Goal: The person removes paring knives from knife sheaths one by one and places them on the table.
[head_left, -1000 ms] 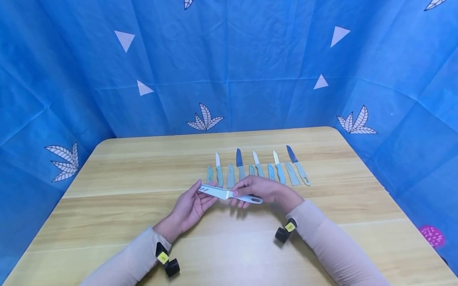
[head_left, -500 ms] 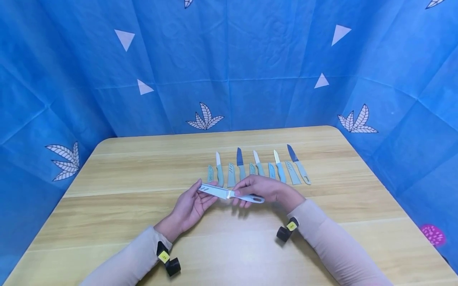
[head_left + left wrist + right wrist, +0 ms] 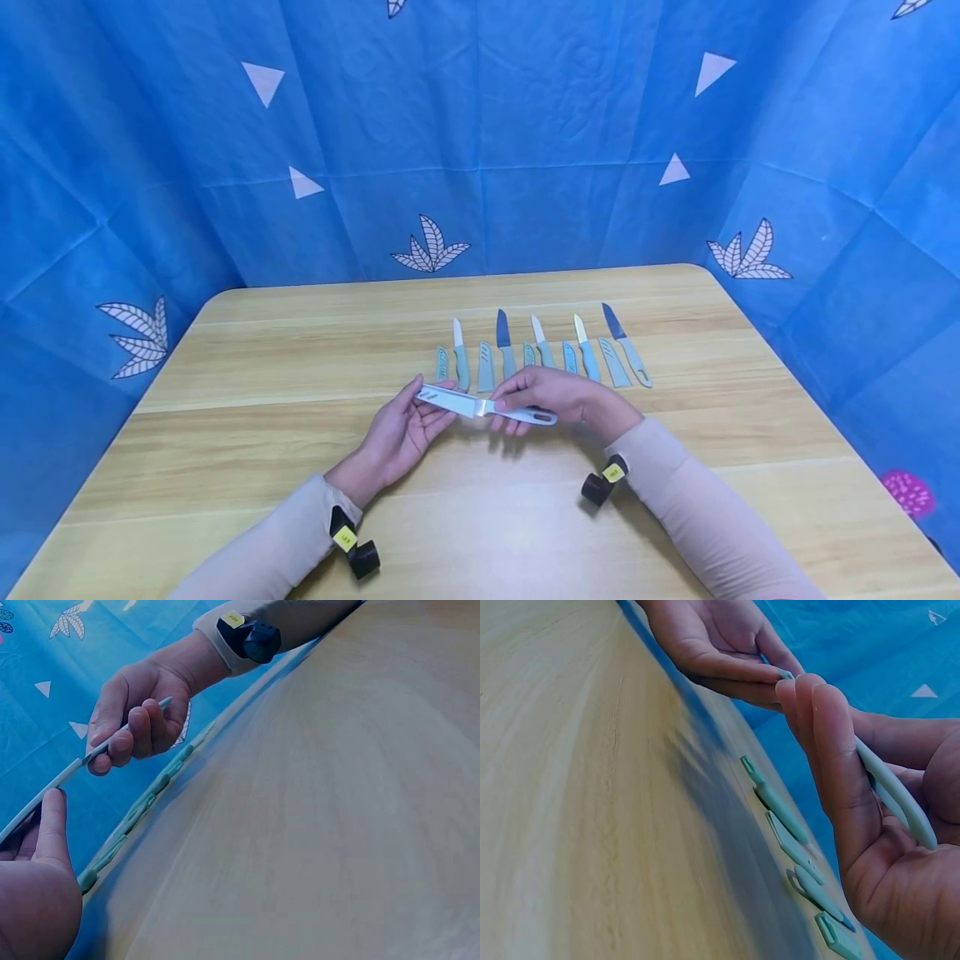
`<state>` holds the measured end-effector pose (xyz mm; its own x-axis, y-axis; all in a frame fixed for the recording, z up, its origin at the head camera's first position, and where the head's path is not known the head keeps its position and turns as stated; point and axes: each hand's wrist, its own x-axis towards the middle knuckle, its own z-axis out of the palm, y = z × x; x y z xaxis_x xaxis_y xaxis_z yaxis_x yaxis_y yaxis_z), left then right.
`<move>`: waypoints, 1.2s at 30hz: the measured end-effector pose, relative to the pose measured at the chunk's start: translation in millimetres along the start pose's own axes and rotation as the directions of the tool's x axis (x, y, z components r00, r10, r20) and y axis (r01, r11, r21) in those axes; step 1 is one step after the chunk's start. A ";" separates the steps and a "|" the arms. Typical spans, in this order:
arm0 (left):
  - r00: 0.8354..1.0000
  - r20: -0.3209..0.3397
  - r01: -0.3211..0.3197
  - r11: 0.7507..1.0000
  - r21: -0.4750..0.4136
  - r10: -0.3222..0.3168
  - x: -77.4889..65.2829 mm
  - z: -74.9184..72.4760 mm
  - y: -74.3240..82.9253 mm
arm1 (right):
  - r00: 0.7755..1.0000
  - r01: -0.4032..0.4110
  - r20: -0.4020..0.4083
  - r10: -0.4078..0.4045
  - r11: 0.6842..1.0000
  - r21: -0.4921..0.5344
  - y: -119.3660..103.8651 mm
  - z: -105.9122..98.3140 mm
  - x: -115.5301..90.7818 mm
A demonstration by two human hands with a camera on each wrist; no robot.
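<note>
Above the near middle of the table, my left hand (image 3: pixel 397 433) holds a pale blue knife sheath (image 3: pixel 450 402) between thumb and fingers. My right hand (image 3: pixel 551 392) grips the light blue handle (image 3: pixel 896 795) of a kitchen knife (image 3: pixel 536 416). Most of the blade is hidden inside the sheath; only a short bright strip shows between sheath and handle. Sheath and knife lie in one line, sloping slightly down to the right in the head view. Seen from the left wrist, the sheath (image 3: pixel 41 796) appears edge-on, with the left thumb against it.
Beyond the hands, several unsheathed knives lie in a row, among them a dark-bladed one (image 3: pixel 621 333) at the right end. Flat sheaths (image 3: pixel 615 363) lie between them. A blue patterned curtain (image 3: pixel 480 150) surrounds the wooden table (image 3: pixel 300 350) at the back and sides.
My right hand has moved very slightly right with the knife, and a little more blade shows at the sheath's mouth. The left hand and sheath stay nearly still.
</note>
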<state>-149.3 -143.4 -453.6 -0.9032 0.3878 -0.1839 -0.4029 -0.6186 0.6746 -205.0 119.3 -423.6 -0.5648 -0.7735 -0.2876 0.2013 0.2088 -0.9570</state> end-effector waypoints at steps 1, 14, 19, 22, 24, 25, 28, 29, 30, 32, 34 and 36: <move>1.000 -0.001 -0.002 1.000 0.000 0.002 0.1 -0.1 -0.2 | 1.000 0.003 0.001 -0.003 1.000 -0.002 -0.1 -0.3 -0.3; 1.000 -0.013 -0.005 1.000 -0.023 0.005 1.1 0.3 1.1 | 1.000 0.023 0.018 -0.023 0.999 -0.033 -3.5 -3.8 -2.2; 1.000 -0.008 -0.006 1.000 -0.013 0.006 0.7 0.8 0.9 | 1.000 0.021 0.020 -0.020 0.999 -0.048 -2.2 -5.2 -2.4; 1.000 -0.011 -0.010 1.000 0.000 0.010 0.2 0.3 0.3 | 1.000 0.022 0.020 -0.021 0.998 -0.059 -0.6 -6.1 -2.5; 1.000 -0.015 -0.014 1.000 0.006 0.014 -0.1 -0.2 0.3 | 1.000 0.023 0.021 -0.022 0.998 -0.062 -0.4 -6.6 -2.5; 1.000 -0.016 -0.015 1.000 0.008 0.015 -0.1 -0.4 0.2 | 1.000 0.023 0.022 -0.021 0.998 -0.063 -0.4 -6.8 -2.6; 1.000 -0.018 -0.020 1.000 0.008 0.021 -0.6 -0.7 0.3 | 0.999 0.022 0.026 -0.020 0.998 -0.061 -0.9 -7.2 -2.9; 1.000 -0.016 -0.022 1.000 0.010 0.022 -0.7 -0.8 0.3 | 0.999 0.021 0.026 -0.019 0.998 -0.061 -1.2 -7.3 -3.1; 1.000 -0.018 -0.022 1.000 0.008 0.023 -0.8 -0.7 0.4 | 0.999 0.019 0.027 -0.018 0.998 -0.062 -1.4 -7.5 -3.3; 0.999 -0.019 -0.027 1.000 0.010 0.027 -0.8 -0.6 0.4 | 1.000 0.018 0.026 -0.016 0.998 -0.064 -1.8 -7.8 -3.6; 0.999 -0.019 -0.028 1.000 0.010 0.028 -0.5 0.2 0.3 | 1.000 0.012 0.019 -0.011 0.998 -0.065 -1.9 -8.4 -4.4; 0.999 -0.019 -0.028 1.000 0.009 0.028 -0.1 0.8 0.3 | 1.000 0.007 0.013 -0.006 0.998 -0.067 -1.9 -9.2 -5.2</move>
<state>-149.2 -143.1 -452.8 -0.9169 0.3569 -0.1787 -0.3761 -0.6232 0.6857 -209.8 128.4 -420.7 -0.5553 -0.7826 -0.2813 0.1432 0.2432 -0.9594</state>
